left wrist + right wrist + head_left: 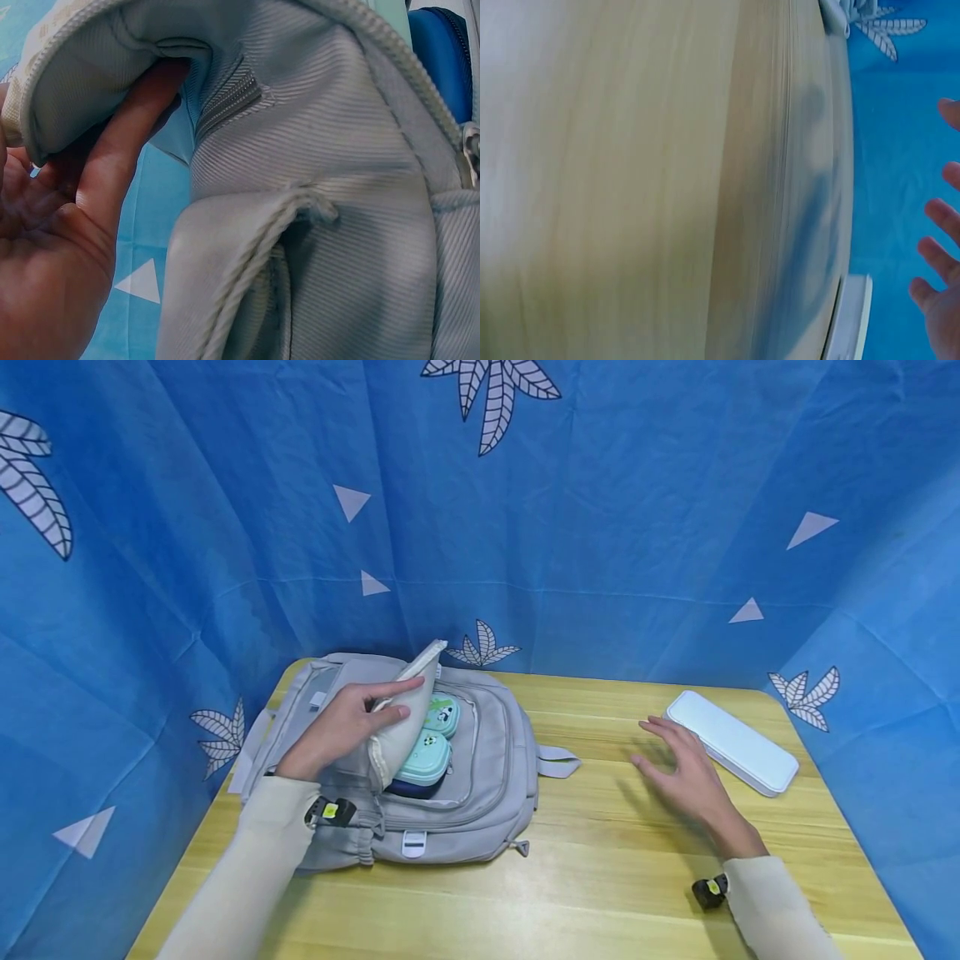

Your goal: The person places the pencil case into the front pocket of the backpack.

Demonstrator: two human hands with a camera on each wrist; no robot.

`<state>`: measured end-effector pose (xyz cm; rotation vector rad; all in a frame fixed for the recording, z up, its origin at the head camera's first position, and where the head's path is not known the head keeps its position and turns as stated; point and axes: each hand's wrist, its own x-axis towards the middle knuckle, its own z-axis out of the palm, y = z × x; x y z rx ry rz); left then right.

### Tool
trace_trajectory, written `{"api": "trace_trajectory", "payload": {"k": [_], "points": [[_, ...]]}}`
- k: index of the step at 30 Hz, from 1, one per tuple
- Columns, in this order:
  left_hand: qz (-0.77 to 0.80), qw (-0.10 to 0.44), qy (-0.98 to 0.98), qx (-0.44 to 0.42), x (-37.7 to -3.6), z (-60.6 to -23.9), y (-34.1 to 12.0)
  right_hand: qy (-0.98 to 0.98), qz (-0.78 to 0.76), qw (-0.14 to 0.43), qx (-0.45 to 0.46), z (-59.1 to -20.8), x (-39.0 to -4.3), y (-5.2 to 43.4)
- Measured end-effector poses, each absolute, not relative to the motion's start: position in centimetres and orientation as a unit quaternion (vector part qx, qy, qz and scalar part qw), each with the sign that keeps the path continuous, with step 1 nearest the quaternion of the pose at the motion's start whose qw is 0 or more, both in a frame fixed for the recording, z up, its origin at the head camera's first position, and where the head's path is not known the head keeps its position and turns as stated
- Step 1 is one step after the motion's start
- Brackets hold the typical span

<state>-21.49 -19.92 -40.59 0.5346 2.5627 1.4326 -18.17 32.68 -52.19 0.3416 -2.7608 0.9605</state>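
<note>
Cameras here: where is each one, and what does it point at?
Head: worn high, looking down at backpack, white case, both hands and sleeves.
Left wrist: beside left hand, facing the backpack's flap it holds.
Right wrist: low over table, right hand fingers at edge.
Shared: head and right wrist show the white case.

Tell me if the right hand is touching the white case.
Apart: the head view shows the right hand short of the white case, with bare table between.

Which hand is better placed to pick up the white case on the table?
The right hand, probably. It hovers open just beside the white case, while the left hand is busy holding the flap of the grey backpack open.
</note>
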Motion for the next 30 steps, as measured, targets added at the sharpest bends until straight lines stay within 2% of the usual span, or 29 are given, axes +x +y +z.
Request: {"api": "trace_trajectory", "payload": {"k": [10,30], "points": [[0.484,0.086,0.854,0.172,-21.3,-40.4,-19.9,-0.937,0.311,0.119,0.103,-52.5,-18.3,36.1],[0.475,0.093,0.859,0.168,-21.5,-40.3,-20.0,-0.955,0.268,0.114,0.058,-52.7,-18.2,42.0]]}}
